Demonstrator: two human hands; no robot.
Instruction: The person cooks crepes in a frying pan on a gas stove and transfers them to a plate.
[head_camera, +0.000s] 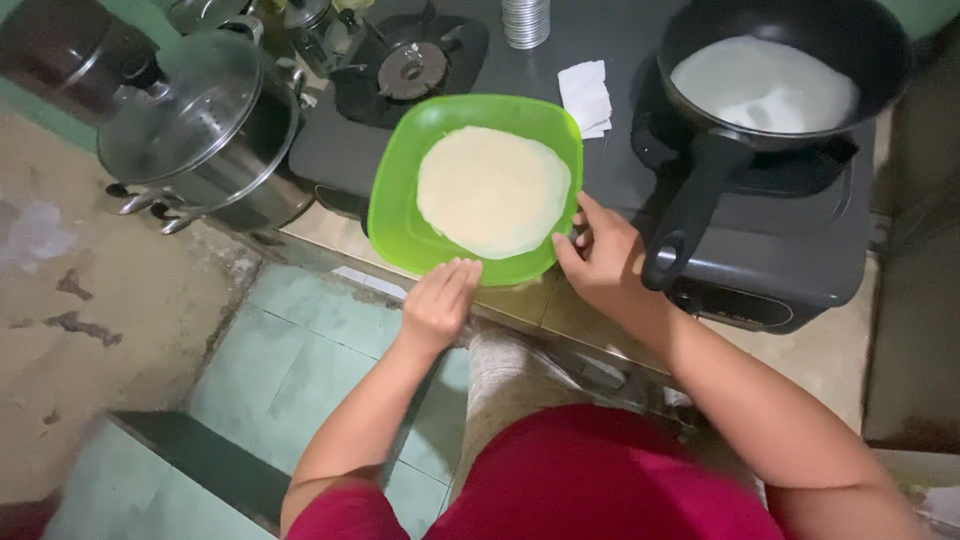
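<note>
Both hands on green plate (395, 215) with pale crepe (492, 190) at stove edge: left hand (436, 300) fingers touch near rim, not clenched, right hand (600, 255) pinches right rim; best keep plate level, clear of pan handle (690, 205).
</note>
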